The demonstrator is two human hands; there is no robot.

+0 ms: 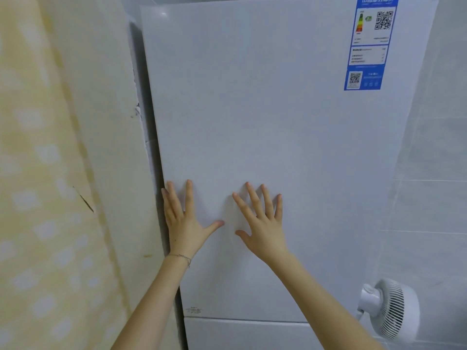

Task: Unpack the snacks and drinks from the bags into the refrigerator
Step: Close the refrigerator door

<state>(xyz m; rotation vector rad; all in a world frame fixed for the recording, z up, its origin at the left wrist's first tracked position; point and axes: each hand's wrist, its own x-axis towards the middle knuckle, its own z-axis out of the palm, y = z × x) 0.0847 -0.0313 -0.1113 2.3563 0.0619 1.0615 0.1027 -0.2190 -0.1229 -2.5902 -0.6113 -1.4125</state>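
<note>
Two bare forearms come up from the bottom of the shot, closest to the camera, and they end in two hands planted on the fridge. The left hand (185, 223) is wide open, fingers straight and spread, palm flat against the upper door (265, 135) right at its left edge, with the outer fingers sitting on the edge itself. There's one thin bracelet (180, 257) on that wrist. The right hand (262, 228) is just beside it, also open and splayed flat on the door, holding nothing. The two thumbs point at each other but don't touch. The refrigerator (316, 198) fills the middle of the view dead ahead, white, and I count two doors: the big upper one under the hands and a lower door (240, 334) peeking in below a thin seam. Both look shut, so nothing inside is visible. One blue energy sticker (369, 44) sits in the top right corner of the upper door, with two QR codes on it, text too blurry to read. There's also one tiny grey mark (194, 310) near the door's bottom left corner, can't tell what it says. On the left, a yellow patterned wall (38, 198) runs close to the fridge with a dark gap between them. On the right, pale wall tiles (434, 198), and one small white fan (394, 309) down low beside the fridge.
</note>
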